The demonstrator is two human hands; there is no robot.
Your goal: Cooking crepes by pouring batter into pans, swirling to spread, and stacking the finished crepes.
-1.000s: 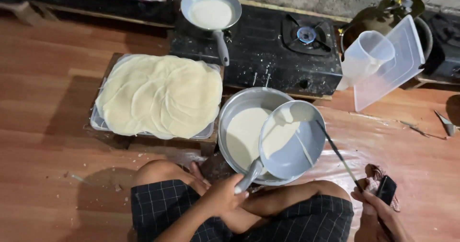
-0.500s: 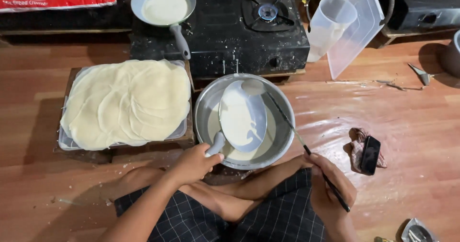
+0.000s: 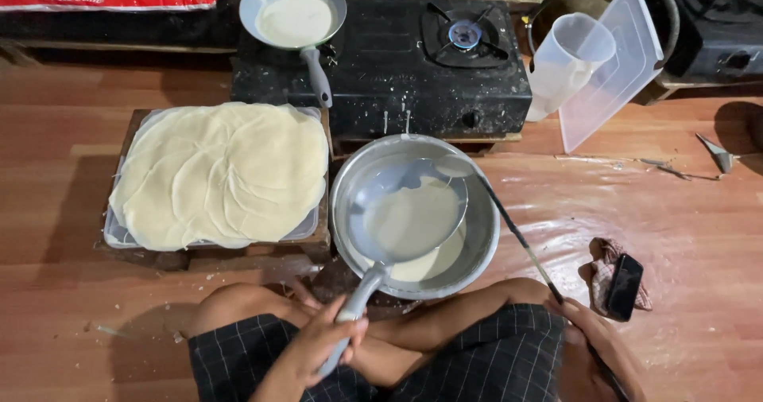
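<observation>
My left hand [image 3: 318,342] grips the grey handle of a small frying pan [image 3: 405,211]. The pan hangs over a metal bowl [image 3: 477,243] of pale batter, and a thin layer of batter coats part of the pan's inside. My right hand [image 3: 596,338] holds the long dark handle of a ladle [image 3: 517,235], whose cup rests at the bowl's far rim. I sit cross-legged on the floor in checked shorts, with the bowl in front of my knees.
A tray [image 3: 115,235] piled with thin round wrappers sits left of the bowl. Behind is a black gas stove [image 3: 405,60] with a second batter-coated pan [image 3: 292,12]. A plastic jug [image 3: 566,60], a clear lid [image 3: 612,68], a phone [image 3: 624,285] and a cloth lie to the right.
The pan in my left hand has levelled out from a steep tilt and now faces up over the bowl. The ladle has stayed at the bowl's rim.
</observation>
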